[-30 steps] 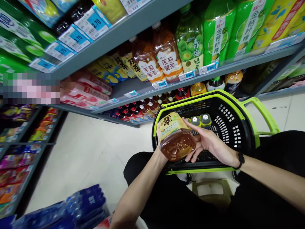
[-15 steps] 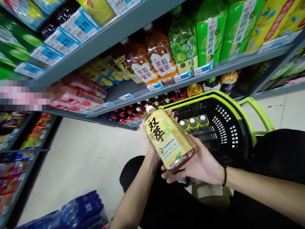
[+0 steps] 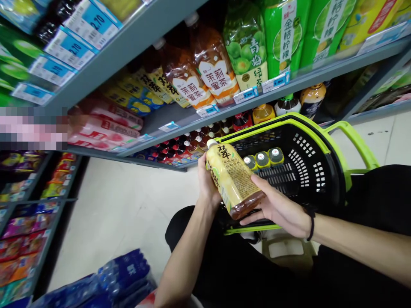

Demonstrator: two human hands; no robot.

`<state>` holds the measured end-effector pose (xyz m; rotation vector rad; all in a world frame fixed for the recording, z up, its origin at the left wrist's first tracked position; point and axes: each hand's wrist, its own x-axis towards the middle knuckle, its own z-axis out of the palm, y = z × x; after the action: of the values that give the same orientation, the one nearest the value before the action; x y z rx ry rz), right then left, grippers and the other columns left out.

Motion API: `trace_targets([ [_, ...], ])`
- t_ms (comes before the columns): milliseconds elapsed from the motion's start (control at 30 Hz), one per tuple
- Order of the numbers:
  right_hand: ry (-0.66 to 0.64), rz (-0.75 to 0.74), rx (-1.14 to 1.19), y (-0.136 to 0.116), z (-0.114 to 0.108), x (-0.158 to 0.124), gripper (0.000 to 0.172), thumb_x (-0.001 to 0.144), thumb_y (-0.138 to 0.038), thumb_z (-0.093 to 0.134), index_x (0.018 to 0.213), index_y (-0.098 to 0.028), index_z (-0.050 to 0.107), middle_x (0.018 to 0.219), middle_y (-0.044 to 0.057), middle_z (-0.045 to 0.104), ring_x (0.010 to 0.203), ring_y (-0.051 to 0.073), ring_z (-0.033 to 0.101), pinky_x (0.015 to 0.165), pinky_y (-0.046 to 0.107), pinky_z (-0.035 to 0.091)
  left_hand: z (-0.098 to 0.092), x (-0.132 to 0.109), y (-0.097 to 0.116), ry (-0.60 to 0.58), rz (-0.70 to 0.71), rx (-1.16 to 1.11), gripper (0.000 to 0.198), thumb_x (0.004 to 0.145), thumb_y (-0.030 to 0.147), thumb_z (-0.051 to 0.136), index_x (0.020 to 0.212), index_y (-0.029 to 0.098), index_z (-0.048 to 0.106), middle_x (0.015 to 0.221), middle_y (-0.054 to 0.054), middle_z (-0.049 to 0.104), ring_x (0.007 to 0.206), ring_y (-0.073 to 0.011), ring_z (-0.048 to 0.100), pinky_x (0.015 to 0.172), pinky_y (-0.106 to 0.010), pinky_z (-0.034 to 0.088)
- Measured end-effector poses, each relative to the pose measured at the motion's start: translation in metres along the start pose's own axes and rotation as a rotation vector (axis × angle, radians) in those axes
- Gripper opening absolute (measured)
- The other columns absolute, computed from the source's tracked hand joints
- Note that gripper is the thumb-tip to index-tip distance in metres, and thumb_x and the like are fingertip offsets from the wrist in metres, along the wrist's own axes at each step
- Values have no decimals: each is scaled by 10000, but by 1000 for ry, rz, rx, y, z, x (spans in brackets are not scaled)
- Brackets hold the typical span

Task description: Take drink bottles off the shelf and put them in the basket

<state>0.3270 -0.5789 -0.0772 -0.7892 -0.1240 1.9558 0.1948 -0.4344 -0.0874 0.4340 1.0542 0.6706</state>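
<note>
1. Shopper, seated low in a supermkt aisle, has a yellow-labelled tea bottle in both hands. It is held above the near-left rim of a green-and-black basket, not inside it.
2. Change: a sec earlier the amber base faced the head cam; half a sec ago the front label w/ big characters lay uppermost. The bottle has since been rolled about its long axis. The fine-print back panel now faces up & the big characters have slid round to the left flank.
3. Meaning, as a judgement: the turning-over is still going on. The bottle is neither on a shelf nor set down w/ the three capped bottles standing in the basket.
4. Axis: runs diagonally, tilted. White cap points up-left & away, toward the stocked shelves; base points down-right, back toward the holder.
5. Grip: left hand is closed round the bottle's upper left side, fingers mostly hidden behind it. Right hand cups the base from below, one finger laid along the label edge, dark band at the wrist.
</note>
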Motion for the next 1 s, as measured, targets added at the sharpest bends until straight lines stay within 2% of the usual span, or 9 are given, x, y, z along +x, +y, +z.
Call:
trace_targets([
  [167, 108, -38, -184, -5, -5, -3, 659, 839, -761, 747, 1047, -149, 621, 1163, 185, 762, 967, 261, 780, 738, 345, 678, -1, 2, -5, -83, 5, -25, 640, 939, 664, 606, 1250, 119, 735, 1199, -155, 789, 1069, -305, 752, 1017, -429, 604],
  [300, 136, -59, -297, 3, -8, 1, 753, 711, -764, 854, 1086, -186, 552, 1170, 150, 743, 936, 224, 765, 644, 287, 637, -1, 3, -11, -182, 89, -105, 556, 1046, 568, 475, 1313, 139, 707, 1088, -115, 789, 945, -232, 741, 928, -370, 618],
  [367, 120, -87, -328, 9, -11, 3, 779, 667, -741, 895, 1111, -208, 539, 1150, 112, 737, 903, 213, 748, 649, 309, 630, -2, 2, -12, -210, 122, -128, 511, 1066, 524, 459, 1315, 147, 697, 1022, -97, 771, 867, -204, 716, 874, -341, 617],
  [467, 70, -134, -364, 15, -17, 3, 730, 696, -664, 919, 1141, -228, 539, 1173, 85, 718, 1024, 245, 725, 843, 411, 644, -8, 2, -9, -215, 137, -101, 419, 1040, 498, 530, 1267, 189, 696, 1005, -82, 748, 839, -206, 694, 828, -357, 620],
  [567, 5, -188, -405, 18, -22, 3, 734, 720, -518, 960, 1248, -236, 535, 1295, 89, 686, 1225, 274, 666, 1094, 489, 553, -16, -1, -3, -319, 202, -52, 290, 1011, 451, 564, 1132, 230, 709, 1011, -65, 733, 817, -200, 689, 766, -345, 619],
  [700, -123, -202, -385, 19, -25, 5, 863, 680, -402, 1007, 1353, -265, 484, 1448, 97, 612, 1346, 283, 610, 1182, 495, 483, -19, -10, 3, -378, 287, 59, 386, 994, 582, 526, 985, 244, 713, 914, -76, 712, 739, -214, 665, 774, -395, 625],
  [767, -131, -196, -361, 18, -25, 7, 894, 656, -452, 1017, 1360, -270, 497, 1497, 106, 593, 1398, 290, 578, 1225, 497, 438, -17, -15, 5, -391, 317, 85, 472, 967, 659, 513, 963, 233, 719, 897, -98, 709, 737, -237, 658, 798, -444, 630],
  [900, -28, -132, -226, 12, -20, 14, 689, 844, -762, 758, 1305, -264, 640, 1536, 95, 610, 1469, 303, 525, 1290, 511, 343, -9, -25, 3, -408, 405, 135, 592, 862, 752, 597, 985, 190, 741, 879, -115, 706, 869, -314, 709, 842, -483, 628],
  [1000, 16, -104, -108, 10, -14, 20, 658, 841, -809, 708, 1206, -263, 731, 1455, 62, 691, 1504, 315, 495, 1311, 494, 310, -2, -34, -1, -384, 451, 216, 660, 788, 803, 667, 958, 172, 755, 886, -139, 734, 986, -381, 730, 856, -485, 626],
])
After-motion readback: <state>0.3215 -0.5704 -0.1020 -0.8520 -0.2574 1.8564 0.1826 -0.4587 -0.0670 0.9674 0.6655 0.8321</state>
